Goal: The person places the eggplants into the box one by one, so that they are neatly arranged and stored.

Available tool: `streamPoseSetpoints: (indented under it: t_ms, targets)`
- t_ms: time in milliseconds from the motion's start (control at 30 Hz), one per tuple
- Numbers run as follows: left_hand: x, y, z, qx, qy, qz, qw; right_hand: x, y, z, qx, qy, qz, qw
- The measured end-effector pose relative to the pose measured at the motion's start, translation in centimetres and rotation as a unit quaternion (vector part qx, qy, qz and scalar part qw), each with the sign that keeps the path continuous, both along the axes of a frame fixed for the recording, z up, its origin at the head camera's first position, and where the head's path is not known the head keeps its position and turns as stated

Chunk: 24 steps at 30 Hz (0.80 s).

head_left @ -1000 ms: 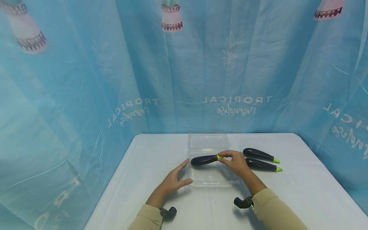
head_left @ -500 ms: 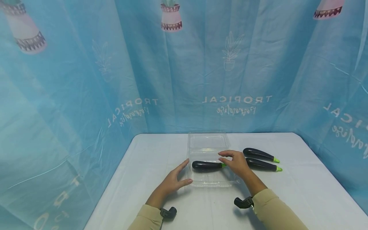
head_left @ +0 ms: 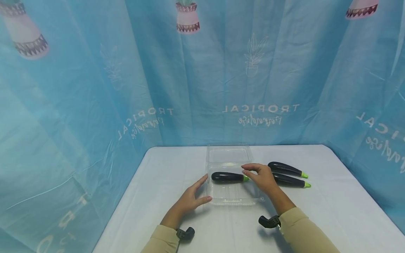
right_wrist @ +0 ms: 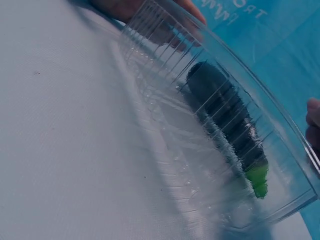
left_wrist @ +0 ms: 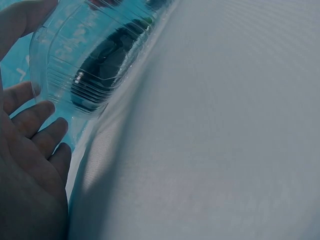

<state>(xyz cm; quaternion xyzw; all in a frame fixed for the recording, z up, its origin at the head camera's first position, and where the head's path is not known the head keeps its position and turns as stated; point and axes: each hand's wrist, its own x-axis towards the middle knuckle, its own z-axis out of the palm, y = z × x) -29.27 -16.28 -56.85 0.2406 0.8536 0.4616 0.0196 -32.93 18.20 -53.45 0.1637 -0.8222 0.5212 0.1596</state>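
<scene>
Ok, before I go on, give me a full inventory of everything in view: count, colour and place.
boxed eggplant: 1, dark with green stem end, lying inside the container
loose eggplants: 2, dark with green stem ends, on the table right of the container
container: 1, clear, mid-table between the hands
lid: 1, clear, open at the container's far side
table: 1, white surface, under everything
curtain: panel count unclear, blue with printed pots and lettering, behind and beside the table
wrist devices: 2, black, one at each wrist
sleeves: 2, beige, on the forearms
left hand: 1, at the container's left edge
right hand: 1, near the boxed eggplant's stem end
</scene>
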Motion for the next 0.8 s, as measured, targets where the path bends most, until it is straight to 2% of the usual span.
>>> streamPoseSetpoints:
  t_ms: [167, 367, 667, 800]
  targets:
    - [0.0, 0.1, 0.1, 0.002, 0.001, 0.001, 1.0000, 0.1, 0.5, 0.3, -0.027, -0.008, 0.003, 1.000]
    - [0.1, 0.0, 0.0, 0.004, 0.000, -0.008, 1.0000, 0.1, 2.2, 0.7, -0.031, -0.016, -0.008, 0.999]
    - [0.0, 0.1, 0.1, 0.003, 0.004, -0.010, 0.9999, 0.0, 8.4, 2.7, 0.006, -0.002, -0.078, 0.997]
    - [0.0, -0.1, -0.1, 0.005, 0.005, -0.009, 0.9999, 0.4, 11.1, 3.4, 0.027, -0.003, -0.098, 0.995]
